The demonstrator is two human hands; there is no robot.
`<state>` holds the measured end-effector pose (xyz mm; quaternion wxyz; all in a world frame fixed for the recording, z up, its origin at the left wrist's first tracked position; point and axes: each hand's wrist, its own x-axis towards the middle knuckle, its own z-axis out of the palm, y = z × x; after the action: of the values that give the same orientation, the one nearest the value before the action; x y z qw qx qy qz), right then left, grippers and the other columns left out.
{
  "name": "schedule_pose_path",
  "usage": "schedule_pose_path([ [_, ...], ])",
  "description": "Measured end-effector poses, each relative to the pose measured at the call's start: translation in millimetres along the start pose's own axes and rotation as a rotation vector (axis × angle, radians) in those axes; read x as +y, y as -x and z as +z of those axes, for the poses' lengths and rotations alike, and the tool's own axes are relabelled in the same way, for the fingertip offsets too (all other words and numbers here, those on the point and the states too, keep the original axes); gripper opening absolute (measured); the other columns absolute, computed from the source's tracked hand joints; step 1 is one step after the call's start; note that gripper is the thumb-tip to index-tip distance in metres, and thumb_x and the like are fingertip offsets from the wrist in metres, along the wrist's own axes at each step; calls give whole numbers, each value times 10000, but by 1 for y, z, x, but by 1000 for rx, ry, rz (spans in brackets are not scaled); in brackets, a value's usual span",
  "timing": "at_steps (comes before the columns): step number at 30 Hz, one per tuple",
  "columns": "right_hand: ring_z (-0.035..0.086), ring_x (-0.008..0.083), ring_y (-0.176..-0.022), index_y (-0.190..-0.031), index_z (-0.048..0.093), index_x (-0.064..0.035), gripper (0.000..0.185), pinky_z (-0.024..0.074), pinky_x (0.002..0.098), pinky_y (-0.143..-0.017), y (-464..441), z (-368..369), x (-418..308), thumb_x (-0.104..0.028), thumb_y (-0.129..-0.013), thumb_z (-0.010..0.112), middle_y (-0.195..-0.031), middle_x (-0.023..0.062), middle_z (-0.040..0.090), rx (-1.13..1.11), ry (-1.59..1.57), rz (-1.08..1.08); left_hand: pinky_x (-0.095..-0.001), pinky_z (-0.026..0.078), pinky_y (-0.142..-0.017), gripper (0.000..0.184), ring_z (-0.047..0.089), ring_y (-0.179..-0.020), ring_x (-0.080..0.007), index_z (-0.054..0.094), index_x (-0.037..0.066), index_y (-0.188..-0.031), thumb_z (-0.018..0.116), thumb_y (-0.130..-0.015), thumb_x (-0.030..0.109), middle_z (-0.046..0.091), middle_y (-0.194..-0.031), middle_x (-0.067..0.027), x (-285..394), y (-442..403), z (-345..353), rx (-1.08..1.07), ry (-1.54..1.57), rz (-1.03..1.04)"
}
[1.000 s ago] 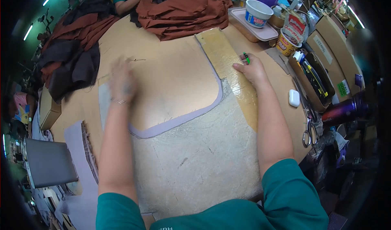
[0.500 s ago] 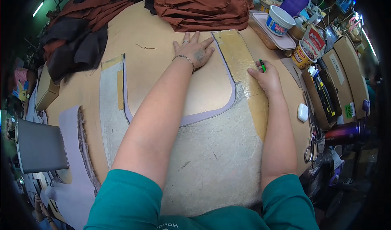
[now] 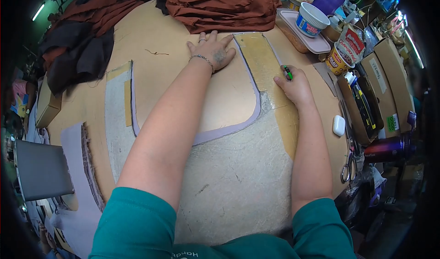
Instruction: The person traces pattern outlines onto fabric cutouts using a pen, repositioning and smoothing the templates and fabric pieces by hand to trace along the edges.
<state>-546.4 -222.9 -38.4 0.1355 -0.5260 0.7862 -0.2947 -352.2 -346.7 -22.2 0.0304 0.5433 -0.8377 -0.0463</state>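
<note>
In the head view, rests the left hand [image 3: 215,55] flat on the tan tabletop [image 3: 142,34], fingers splayed, grip around nothing, inside the U-shaped gap of a large, scuffed grey template sheet [image 3: 229,181] and near its right-hand prong. Pinches a slim green-and-black pen-like tool [image 3: 287,73] in the right hand [image 3: 297,87], grip closed around it, at the outer edge of that prong, surfaced with yellowish tape [image 3: 256,55]. Cannot tell whether the tip touches anything. Has the template sheet lying flat on the tabletop, with a strip of lavender cloth [image 3: 224,132] showing along the curved inner edge. Shows also crumpled rust-brown cloth [image 3: 222,7] just beyond the left hand, and metal scissors [image 3: 350,152] off to the right. Looks like steadying and marking along the border. Seems to call next for firm pressure and a tip held close against the edge.
</note>
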Motion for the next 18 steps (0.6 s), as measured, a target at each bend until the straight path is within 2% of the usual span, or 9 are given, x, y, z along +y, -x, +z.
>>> schedule_pose_path([
  [4,514,321,-952,-1081,523,-19,474,409,349,-832,9,-9,-18,-230,-678,657,-1009,201,504,-11,107,43,-627,141,-940,484,168,-1273,-262,275,384,-1283,313,-815,505,183,-1388,-39,1,-1,2,20,-6,-7],
  [7,516,319,-948,-1072,525,-18,472,412,346,-824,6,-6,-11,-238,-676,659,-998,196,508,7,93,31,-534,145,-996,518,189,-1268,-253,245,278,-1318,333,-841,460,201,-1382,-67,-4,2,-3,-34,86,17],
  [10,530,314,-917,-1044,538,-5,468,420,350,-806,5,-4,-6,-241,-663,670,-969,199,526,27,70,-6,-359,196,-1013,503,280,-1227,-219,295,112,-1302,355,-872,364,315,-1326,-104,-60,9,-6,218,835,302],
  [12,539,310,-891,-1023,546,8,467,425,357,-791,1,-3,6,-240,-651,679,-943,204,542,3,63,-26,-236,294,-932,393,421,-1108,-189,450,-15,-1168,387,-883,247,474,-1183,-118,-116,57,-42,347,859,243],
  [14,549,305,-864,-998,553,22,457,431,360,-770,-7,1,9,-228,-638,687,-919,209,558,2,33,-80,-270,376,-846,265,506,-1009,-225,570,3,-1008,424,-843,150,553,-1067,-126,-181,104,-50,463,699,-24],
  [16,552,298,-848,-983,552,36,447,437,349,-753,-8,1,14,-205,-633,691,-909,206,567,5,-17,-125,-272,402,-831,241,531,-973,-237,607,50,-963,435,-834,158,588,-996,-94,-235,137,-26,334,689,-269],
  [18,552,277,-834,-987,544,42,434,439,331,-740,-5,-1,15,-179,-641,686,-910,188,570,41,12,-203,-373,354,-913,258,460,-1078,-254,583,154,-1043,457,-821,188,528,-1122,-69,-245,157,8,357,304,-196],
])
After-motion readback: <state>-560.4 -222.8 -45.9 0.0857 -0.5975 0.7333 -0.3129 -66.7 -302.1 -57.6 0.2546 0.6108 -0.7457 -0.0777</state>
